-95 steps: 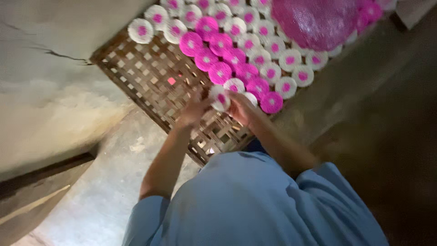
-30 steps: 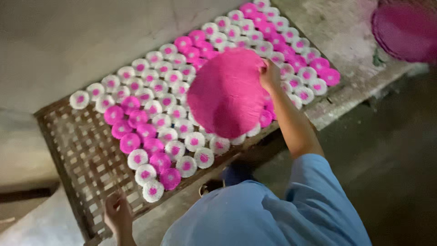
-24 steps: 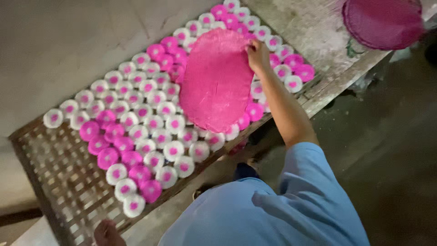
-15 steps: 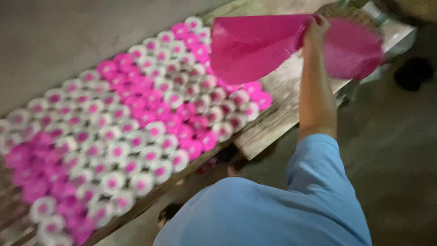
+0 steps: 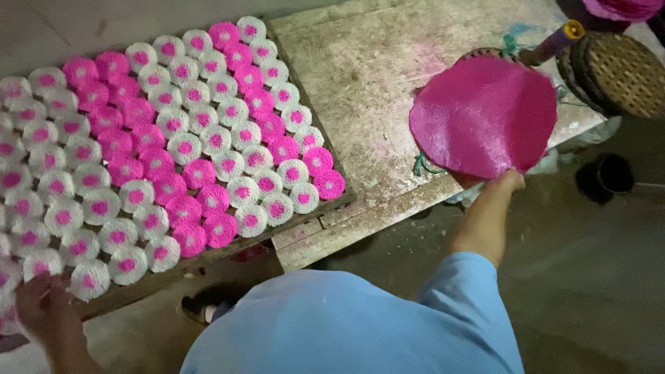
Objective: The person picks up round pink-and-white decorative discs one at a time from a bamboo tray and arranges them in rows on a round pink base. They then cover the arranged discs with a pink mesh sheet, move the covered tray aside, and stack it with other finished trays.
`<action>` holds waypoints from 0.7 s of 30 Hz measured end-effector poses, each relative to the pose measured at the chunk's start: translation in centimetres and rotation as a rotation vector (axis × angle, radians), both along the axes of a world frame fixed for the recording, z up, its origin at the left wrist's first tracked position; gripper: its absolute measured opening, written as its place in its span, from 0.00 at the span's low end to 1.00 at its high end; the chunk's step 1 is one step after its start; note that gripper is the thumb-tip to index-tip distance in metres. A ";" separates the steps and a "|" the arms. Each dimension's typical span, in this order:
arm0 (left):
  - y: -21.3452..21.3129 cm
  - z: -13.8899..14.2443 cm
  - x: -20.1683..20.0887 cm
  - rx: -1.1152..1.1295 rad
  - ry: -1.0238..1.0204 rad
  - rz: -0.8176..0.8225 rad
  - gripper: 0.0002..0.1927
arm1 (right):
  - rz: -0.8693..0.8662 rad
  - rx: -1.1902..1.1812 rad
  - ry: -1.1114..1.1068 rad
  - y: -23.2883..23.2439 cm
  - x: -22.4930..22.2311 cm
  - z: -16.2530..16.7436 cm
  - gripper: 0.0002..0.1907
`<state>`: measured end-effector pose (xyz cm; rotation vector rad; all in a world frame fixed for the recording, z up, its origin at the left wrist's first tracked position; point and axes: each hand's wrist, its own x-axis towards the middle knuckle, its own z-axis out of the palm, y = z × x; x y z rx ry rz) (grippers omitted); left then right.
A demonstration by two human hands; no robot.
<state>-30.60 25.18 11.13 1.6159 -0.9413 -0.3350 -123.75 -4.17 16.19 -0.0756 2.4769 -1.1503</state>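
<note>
A large round pink mat (image 5: 485,114) lies flat on the worn table top (image 5: 374,76) at the right. My right hand (image 5: 500,181) pinches its near edge, fingers closed on it. Left of it, a woven bamboo tray (image 5: 312,215) carries several rows of small round cakes (image 5: 173,149), some white with pink centres, some all pink. My left hand (image 5: 41,308) rests at the tray's near left edge, touching a white cake there; its grip is partly hidden at the frame edge.
A stack of round woven bamboo discs (image 5: 616,73) sits at the table's far right, with a purple tube with a yellow cap (image 5: 554,41) beside it. A dark round pot (image 5: 608,174) stands on the floor below. My shoe (image 5: 201,310) shows under the tray.
My right hand lifted the pink mat off the cakes, swung it to the right and laid it flat on the table. My left hand came back to the tray's near left edge.
</note>
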 end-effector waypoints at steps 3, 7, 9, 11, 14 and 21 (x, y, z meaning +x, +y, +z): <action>0.1 1.3 -1.1 0.044 0.095 0.054 0.07 | 0.012 0.015 -0.009 0.2 0.1 -1.2 0.13; 0.5 1.8 -2.9 0.007 0.126 0.065 0.09 | 0.011 0.005 0.032 -0.8 -1.1 -0.8 0.15; 0.6 2.0 -3.5 -0.022 0.103 0.062 0.09 | 0.007 0.002 0.054 -1.8 -1.9 -0.1 0.16; 0.5 2.0 -4.0 -0.068 -0.013 0.053 0.10 | 0.004 0.005 0.069 -2.6 -2.7 0.5 0.16; 0.4 1.9 -4.3 -0.133 0.164 0.078 0.09 | 0.005 0.026 0.057 -3.2 -3.0 0.6 0.17; 0.6 0.8 -4.7 0.029 -0.036 0.136 0.05 | 0.022 0.102 0.006 -3.1 -0.6 -2.4 0.20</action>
